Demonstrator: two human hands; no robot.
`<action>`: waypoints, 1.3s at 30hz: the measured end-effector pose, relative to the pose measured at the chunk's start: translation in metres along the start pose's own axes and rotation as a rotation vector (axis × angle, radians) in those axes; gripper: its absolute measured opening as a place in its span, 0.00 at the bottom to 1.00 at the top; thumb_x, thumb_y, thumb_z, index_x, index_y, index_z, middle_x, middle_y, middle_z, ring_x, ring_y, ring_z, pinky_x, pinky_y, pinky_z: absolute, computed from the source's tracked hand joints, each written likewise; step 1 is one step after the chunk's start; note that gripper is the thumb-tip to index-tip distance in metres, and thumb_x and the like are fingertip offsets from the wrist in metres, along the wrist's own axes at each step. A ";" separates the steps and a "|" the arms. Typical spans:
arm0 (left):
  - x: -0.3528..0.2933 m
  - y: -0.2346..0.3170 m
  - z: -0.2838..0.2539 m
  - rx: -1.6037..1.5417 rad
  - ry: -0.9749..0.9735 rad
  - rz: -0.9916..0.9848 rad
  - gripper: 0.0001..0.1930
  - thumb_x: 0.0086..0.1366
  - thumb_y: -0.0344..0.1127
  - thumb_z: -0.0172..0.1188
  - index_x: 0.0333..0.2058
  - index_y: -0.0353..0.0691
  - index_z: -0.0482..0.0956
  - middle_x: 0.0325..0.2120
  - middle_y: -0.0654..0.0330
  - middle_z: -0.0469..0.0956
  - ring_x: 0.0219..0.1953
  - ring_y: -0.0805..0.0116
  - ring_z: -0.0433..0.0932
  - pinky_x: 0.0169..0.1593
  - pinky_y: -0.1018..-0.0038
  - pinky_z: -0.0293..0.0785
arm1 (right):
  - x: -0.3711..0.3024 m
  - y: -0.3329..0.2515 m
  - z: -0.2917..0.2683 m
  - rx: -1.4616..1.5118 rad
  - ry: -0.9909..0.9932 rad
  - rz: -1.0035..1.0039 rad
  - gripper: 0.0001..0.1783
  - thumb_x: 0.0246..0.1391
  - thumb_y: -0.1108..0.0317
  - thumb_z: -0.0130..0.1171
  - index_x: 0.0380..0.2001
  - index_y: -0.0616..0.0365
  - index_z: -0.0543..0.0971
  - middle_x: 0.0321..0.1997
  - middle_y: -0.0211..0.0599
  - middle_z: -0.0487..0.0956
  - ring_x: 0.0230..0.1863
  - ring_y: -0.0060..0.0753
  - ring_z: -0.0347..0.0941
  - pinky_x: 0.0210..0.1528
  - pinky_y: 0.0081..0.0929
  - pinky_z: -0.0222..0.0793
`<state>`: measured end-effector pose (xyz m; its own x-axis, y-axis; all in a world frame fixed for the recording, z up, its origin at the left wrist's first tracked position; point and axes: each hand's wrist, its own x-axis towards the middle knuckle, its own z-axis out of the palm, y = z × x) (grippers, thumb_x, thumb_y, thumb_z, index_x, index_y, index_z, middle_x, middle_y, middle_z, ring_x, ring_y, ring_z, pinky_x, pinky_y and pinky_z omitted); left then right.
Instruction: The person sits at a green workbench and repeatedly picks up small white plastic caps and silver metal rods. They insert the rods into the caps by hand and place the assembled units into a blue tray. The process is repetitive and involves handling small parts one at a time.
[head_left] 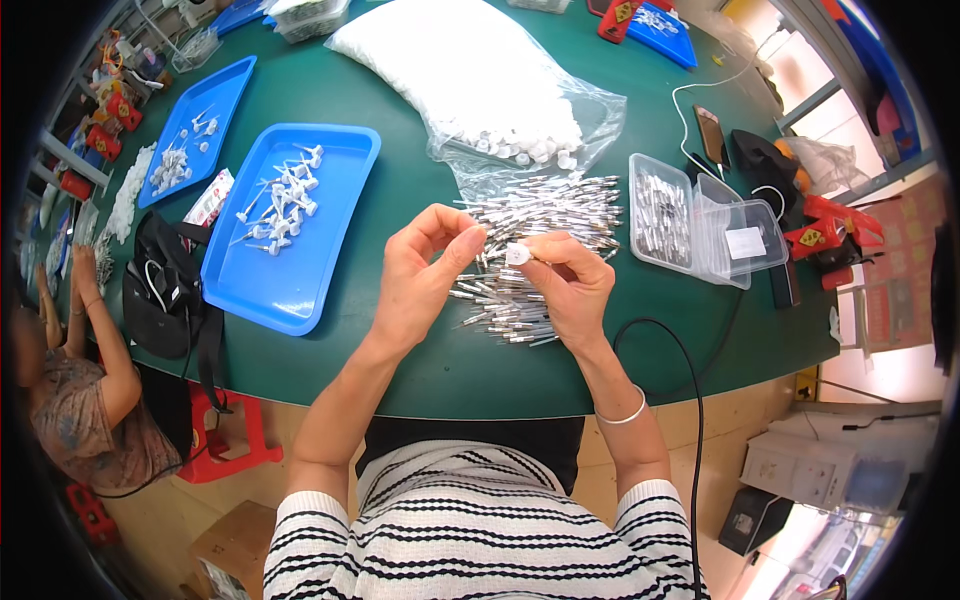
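Between the thumb and fingertips of my right hand is a small white round cap, its flat face turned up toward me. My left hand is close by on the left, thumb and forefinger curled together in a pinch; whatever is in it, if anything, is hidden. Beneath and beyond both hands lies a pile of slim metal-and-white rods, with more rods nearer me. A large clear plastic bag of white caps spills open just beyond the pile.
Left of my hands, a blue tray carries several white-capped rods; another blue tray stands farther left. A clear box of rods is at right, near a phone and black cable. A black bag lies beside a seated person.
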<state>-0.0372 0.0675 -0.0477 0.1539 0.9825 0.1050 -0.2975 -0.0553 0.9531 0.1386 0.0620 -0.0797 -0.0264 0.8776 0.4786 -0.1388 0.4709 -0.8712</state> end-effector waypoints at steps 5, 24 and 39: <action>-0.004 0.001 0.004 0.175 -0.032 0.027 0.08 0.62 0.33 0.61 0.28 0.34 0.77 0.24 0.70 0.74 0.29 0.83 0.68 0.35 0.84 0.64 | 0.001 -0.003 0.003 -0.052 0.004 -0.033 0.09 0.44 0.82 0.66 0.31 0.63 0.81 0.33 0.38 0.81 0.35 0.27 0.76 0.36 0.20 0.70; -0.005 -0.010 0.011 -0.204 -0.133 -0.078 0.09 0.67 0.38 0.56 0.32 0.40 0.73 0.28 0.68 0.71 0.32 0.81 0.67 0.39 0.81 0.64 | 0.000 -0.007 0.005 -0.033 -0.012 0.013 0.10 0.45 0.84 0.64 0.33 0.63 0.80 0.36 0.38 0.80 0.38 0.26 0.75 0.38 0.19 0.70; 0.008 0.048 -0.157 1.726 0.432 0.537 0.07 0.60 0.38 0.61 0.27 0.41 0.76 0.23 0.59 0.77 0.30 0.58 0.76 0.35 0.63 0.65 | -0.006 -0.073 -0.058 -0.406 0.097 0.030 0.08 0.53 0.81 0.58 0.37 0.64 0.79 0.34 0.32 0.79 0.35 0.19 0.72 0.40 0.17 0.68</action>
<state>-0.1981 0.1006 -0.0454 0.0764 0.7567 0.6493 0.9842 -0.1616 0.0725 0.2064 0.0274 -0.0255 0.0717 0.8865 0.4571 0.2632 0.4252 -0.8660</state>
